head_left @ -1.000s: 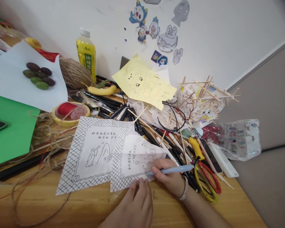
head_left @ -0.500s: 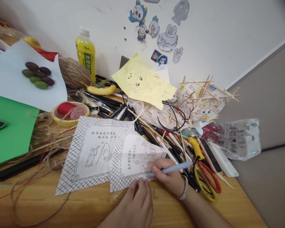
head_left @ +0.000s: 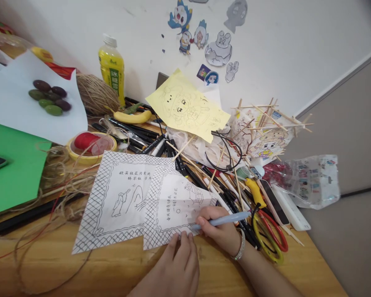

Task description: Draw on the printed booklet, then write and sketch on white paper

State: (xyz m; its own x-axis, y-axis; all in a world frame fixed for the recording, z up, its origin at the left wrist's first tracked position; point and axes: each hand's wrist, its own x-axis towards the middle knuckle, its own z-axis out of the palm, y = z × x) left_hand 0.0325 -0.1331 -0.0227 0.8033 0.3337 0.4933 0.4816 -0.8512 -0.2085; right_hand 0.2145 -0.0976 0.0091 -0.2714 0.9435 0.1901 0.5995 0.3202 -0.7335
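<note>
My right hand (head_left: 219, 231) is closed round a light-blue pen (head_left: 225, 219), its tip on the lower border of a white drawing sheet (head_left: 168, 206). That sheet bears a crosshatched frame, handwritten characters and a small house drawing. It overlaps a second drawing sheet (head_left: 120, 206) on the left, which has a similar frame and a line drawing of a figure. My left hand (head_left: 177, 264) lies flat, fingers stretched out, with its fingertips at the lower edge of the top sheet. A sparkling bracelet (head_left: 241, 245) circles my right wrist.
Pens (head_left: 142, 132) and wooden sticks crowd behind the sheets. Scissors (head_left: 270, 239) and a phone (head_left: 273, 202) lie right. Yellow paper (head_left: 187, 105), a drink bottle (head_left: 112, 70) and a banana (head_left: 132, 117) stand or lie farther back. Tape (head_left: 109, 145), twine and green card (head_left: 15, 173) are left.
</note>
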